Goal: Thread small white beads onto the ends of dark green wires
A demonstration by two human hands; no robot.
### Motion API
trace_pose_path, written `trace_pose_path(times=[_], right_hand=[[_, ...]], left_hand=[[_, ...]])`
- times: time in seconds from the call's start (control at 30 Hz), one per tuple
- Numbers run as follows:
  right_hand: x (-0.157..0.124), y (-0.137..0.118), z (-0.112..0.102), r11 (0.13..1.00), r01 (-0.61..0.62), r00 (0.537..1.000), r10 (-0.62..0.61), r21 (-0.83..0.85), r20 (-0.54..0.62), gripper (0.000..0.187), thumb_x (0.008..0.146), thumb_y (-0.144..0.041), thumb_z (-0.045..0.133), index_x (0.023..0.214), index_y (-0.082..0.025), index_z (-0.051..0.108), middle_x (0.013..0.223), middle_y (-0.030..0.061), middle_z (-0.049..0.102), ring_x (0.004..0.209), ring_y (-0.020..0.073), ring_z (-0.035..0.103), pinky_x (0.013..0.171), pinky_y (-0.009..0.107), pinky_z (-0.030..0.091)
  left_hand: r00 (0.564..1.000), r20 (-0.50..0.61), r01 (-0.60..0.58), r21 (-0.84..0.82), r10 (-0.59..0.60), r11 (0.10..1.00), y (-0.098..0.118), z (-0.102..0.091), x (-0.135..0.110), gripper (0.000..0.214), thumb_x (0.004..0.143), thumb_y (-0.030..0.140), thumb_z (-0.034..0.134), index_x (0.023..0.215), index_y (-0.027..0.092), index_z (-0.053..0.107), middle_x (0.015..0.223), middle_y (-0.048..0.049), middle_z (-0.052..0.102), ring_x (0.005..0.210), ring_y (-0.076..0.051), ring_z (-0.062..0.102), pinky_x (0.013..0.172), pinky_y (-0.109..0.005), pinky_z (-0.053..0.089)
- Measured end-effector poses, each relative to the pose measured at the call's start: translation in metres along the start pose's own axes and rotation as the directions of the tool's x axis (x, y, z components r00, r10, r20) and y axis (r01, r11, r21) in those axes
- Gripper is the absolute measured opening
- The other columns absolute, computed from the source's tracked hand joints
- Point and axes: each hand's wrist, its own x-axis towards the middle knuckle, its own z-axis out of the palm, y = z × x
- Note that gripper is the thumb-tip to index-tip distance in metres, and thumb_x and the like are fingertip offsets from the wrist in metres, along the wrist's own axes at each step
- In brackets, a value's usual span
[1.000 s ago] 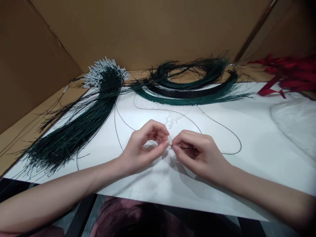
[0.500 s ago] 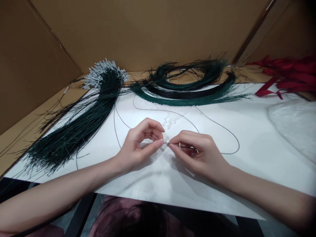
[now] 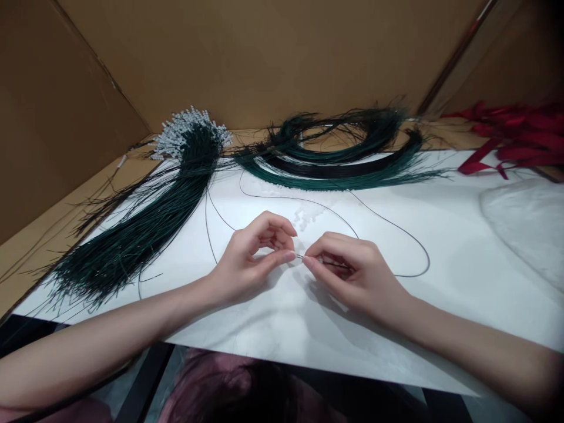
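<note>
White sheet (image 3: 440,305): flat work surface. Its near edge runs aslant from lower left to lower right, and both forearms cross it. The near and right-hand parts of the sheet lie bare, so there is open room around both hands.

Left hand (image 3: 251,258): at the sheet's middle, curled, thumb and forefinger pinched to a narrow close. Whatever sits between them is too small to tell.

Right hand (image 3: 352,276): at the sheet's middle, just beside the left hand, fingertips nearly meeting it. Thumb and forefinger are closed on the end of the wire (image 3: 423,258), whose tip pokes out toward the left fingertips.

Wire: thin and dark, looping loose over the sheet's middle and out to the right of the hands.

Beads (image 3: 306,217): small white heap on the sheet, just beyond the hands.

Straight bundle (image 3: 145,229): dark green strands with white tips, along the sheet's left edge.

Coiled bundle (image 3: 335,170): green strands across the sheet's far edge.

Plastic bag (image 3: 529,223): clear, at the sheet's right edge.

Ribbons (image 3: 515,138): red, past the sheet's far right corner.

Cardboard wall (image 3: 264,53): closes off the sheet's far and left sides.
</note>
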Motion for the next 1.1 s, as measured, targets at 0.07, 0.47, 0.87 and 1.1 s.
trace_pose_path(times=[0.07, 0.47, 0.87, 1.1], right_hand=[[0.0, 0.0, 0.0, 1.0, -0.005, 1.0, 0.005, 0.009, 0.005, 0.014, 0.09, -0.011, 0.059, 0.077, -0.011, 0.066, 0.067, 0.0002, 0.054, 0.054, 0.006, 0.043, 0.049, 0.021, 0.034], [-0.001, 0.0, 0.001, 1.0, -0.008, 1.0, 0.008, 0.018, -0.011, 0.019, 0.092, -0.017, 0.061, 0.074, -0.013, 0.064, 0.063, -0.0013, 0.052, 0.053, 0.0066, 0.04, 0.051, 0.023, 0.033], [0.0, 0.0, 0.001, 0.999, 0.006, 0.999, -0.004, 0.037, -0.042, 0.013, 0.092, -0.014, 0.061, 0.079, -0.014, 0.065, 0.065, -0.0012, 0.055, 0.053, 0.0063, 0.043, 0.048, 0.021, 0.033], [-0.001, 0.001, -0.001, 0.999, -0.011, 0.999, 0.012, 0.039, -0.041, 0.013, 0.093, -0.017, 0.061, 0.081, -0.015, 0.065, 0.065, -0.001, 0.055, 0.053, 0.0068, 0.043, 0.046, 0.021, 0.033]], left_hand=[[1.0, -0.008, 0.005, 0.03, -0.005, 1.0, -0.002, -0.007, 0.006, 0.019, 0.092, 0.024, 0.068, 0.108, 0.018, 0.059, 0.089, -0.0014, 0.066, 0.083, -0.011, 0.064, 0.076, -0.022, 0.051], [0.995, 0.036, 0.049, 0.63, -0.091, 0.775, -0.019, -0.014, 0.049, 0.004, 0.084, 0.018, 0.073, 0.083, 0.017, 0.069, 0.079, 0.0003, 0.062, 0.07, -0.011, 0.051, 0.066, -0.025, 0.038], [0.979, 0.054, 0.193, 0.056, -0.196, 0.98, -0.006, -0.017, 0.032, 0.013, 0.082, 0.024, 0.075, 0.085, 0.014, 0.068, 0.082, -0.0032, 0.07, 0.073, -0.012, 0.064, 0.069, -0.024, 0.052], [0.983, 0.072, 0.168, -0.014, -0.167, 0.986, 0.0, -0.015, 0.02, 0.012, 0.087, 0.025, 0.071, 0.085, 0.013, 0.07, 0.08, -0.0041, 0.07, 0.071, -0.012, 0.064, 0.068, -0.022, 0.053]])
